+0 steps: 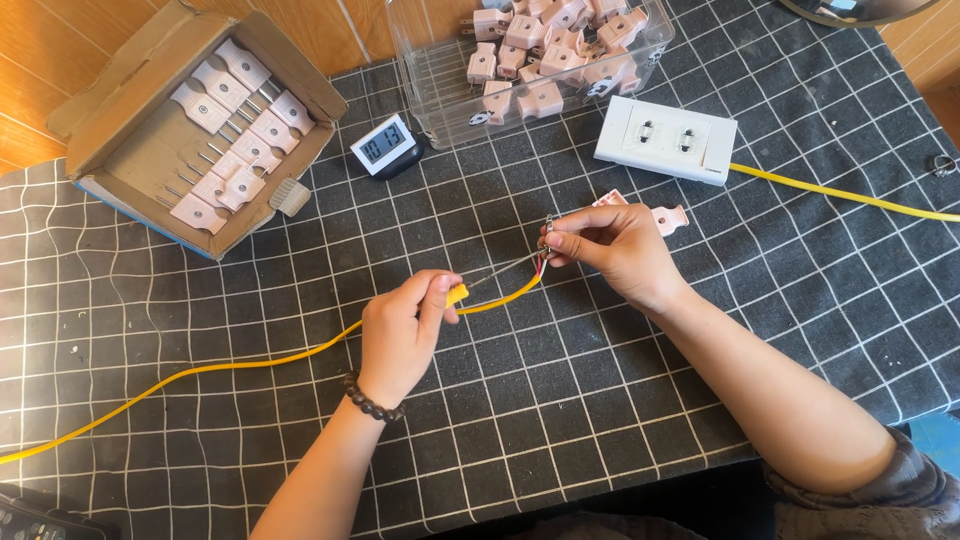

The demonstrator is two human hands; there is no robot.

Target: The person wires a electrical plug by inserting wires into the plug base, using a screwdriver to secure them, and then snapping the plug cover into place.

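Two hands share one yellow cable point(240, 362), and I read the grip as a brace-and-work split. My left hand point(400, 335) pinches the cable's yellow sheath between thumb and forefinger just short of its stripped end, holding it steady above the checked cloth point(560, 420). My right hand point(615, 250) has its fingertips pressed together on the bared wire ends point(545, 245), lifted clear of the cloth, probably so the strands stay separated. The cable's slack trails off to the near left edge. A pink plug half point(672, 216) lies just beyond the right hand, close to reach. Further off stand a white socket block point(666, 139), a clear tub of pink plugs point(530, 55), a cardboard box of plug parts point(200, 130) far left, and a small digital clock point(385, 145). Open cloth lies near and to the right.
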